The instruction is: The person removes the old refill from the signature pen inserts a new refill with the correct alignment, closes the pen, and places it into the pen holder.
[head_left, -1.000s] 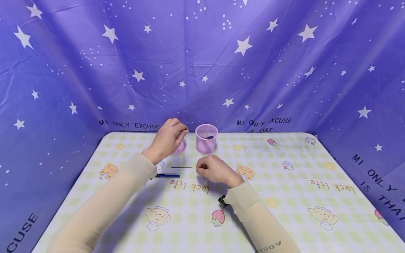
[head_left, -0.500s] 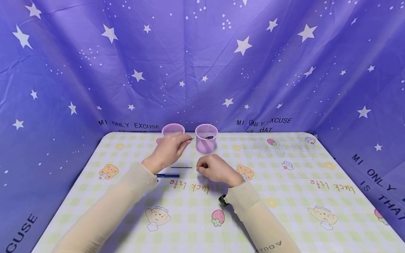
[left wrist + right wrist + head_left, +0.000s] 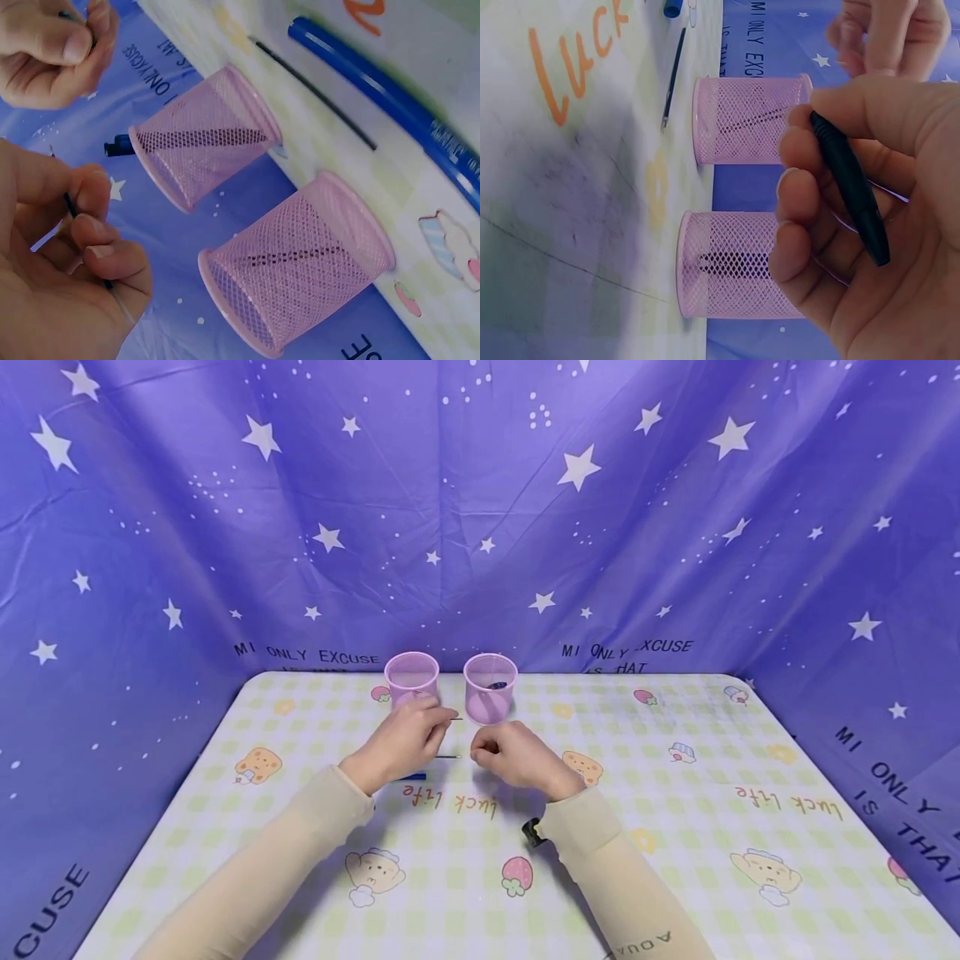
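My left hand (image 3: 403, 742) pinches a thin dark pen refill (image 3: 70, 204) between thumb and fingers. It is in front of the left pink mesh pen holder (image 3: 412, 670). My right hand (image 3: 521, 762), close on the right, holds a dark tapered pen barrel piece (image 3: 853, 189) in curled fingers. A second refill (image 3: 315, 94) lies on the table below the hands, beside a blue pen (image 3: 360, 71) that my left hand partly covers in the head view.
Beside the left holder stands a right pink mesh pen holder (image 3: 490, 693) with a dark blue pen in it. A thin dark stick shows through the left one's mesh. Behind the checked tabletop (image 3: 675, 877) hangs a purple star-printed curtain (image 3: 480, 510).
My left hand has come down and toward me from over the left pen holder, uncovering it, and now hides more of the blue pen and refill. The right hand has barely moved.
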A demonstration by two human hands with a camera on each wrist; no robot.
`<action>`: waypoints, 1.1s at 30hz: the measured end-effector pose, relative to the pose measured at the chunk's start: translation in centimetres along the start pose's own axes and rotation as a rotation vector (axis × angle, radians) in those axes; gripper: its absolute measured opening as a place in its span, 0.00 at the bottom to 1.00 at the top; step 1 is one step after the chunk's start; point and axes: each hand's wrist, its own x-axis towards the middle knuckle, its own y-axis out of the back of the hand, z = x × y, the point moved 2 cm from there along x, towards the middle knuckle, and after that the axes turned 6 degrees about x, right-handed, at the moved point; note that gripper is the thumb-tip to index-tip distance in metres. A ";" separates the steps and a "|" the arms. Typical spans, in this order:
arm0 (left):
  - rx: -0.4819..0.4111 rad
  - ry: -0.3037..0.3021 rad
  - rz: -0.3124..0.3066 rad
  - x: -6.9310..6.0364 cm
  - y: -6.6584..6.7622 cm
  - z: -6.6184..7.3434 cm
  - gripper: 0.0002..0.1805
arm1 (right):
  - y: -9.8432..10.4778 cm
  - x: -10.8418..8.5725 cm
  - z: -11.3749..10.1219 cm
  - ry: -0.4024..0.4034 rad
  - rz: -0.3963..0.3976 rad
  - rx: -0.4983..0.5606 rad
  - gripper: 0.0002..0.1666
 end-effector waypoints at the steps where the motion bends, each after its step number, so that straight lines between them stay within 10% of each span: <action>1: 0.003 -0.001 -0.012 -0.1 -0.1 0.0 0.10 | 0.1 0.0 0.0 -0.003 -0.001 0.004 0.07; 33: -0.019 -0.022 -0.085 -1.6 -2.4 1.6 0.07 | 0.1 0.1 0.4 0.019 0.028 0.057 0.06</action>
